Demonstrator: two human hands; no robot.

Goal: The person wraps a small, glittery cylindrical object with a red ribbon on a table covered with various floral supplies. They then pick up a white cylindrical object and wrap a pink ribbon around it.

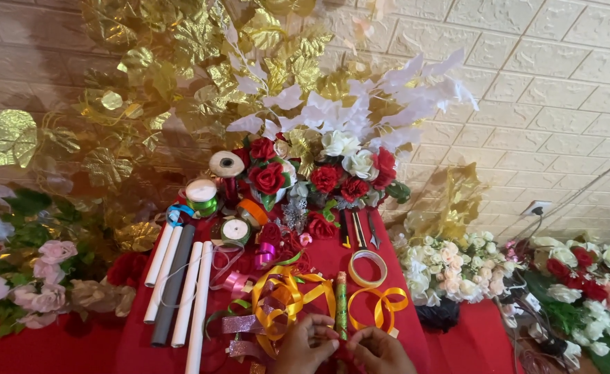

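My left hand [303, 348] and my right hand [377, 352] meet at the bottom edge of the view over a red tablecloth [450, 346]. Together they pinch the near end of a thin stick [341, 305] wrapped in green glittery ribbon, which stands between them. Loops of orange-gold ribbon [287, 294] lie just beyond my left hand, and another orange ribbon loop [381, 305] lies by my right hand. A pink glitter ribbon strip [242, 324] lies left of my left hand.
White and grey rolled tubes [180, 284] lie at left. Ribbon spools [202, 194], a clear tape ring [367, 269], scissors and pens [357, 235] sit further back. A red-and-white flower arrangement [319, 173] with gold leaves stands behind; more flower bunches [450, 270] flank both sides.
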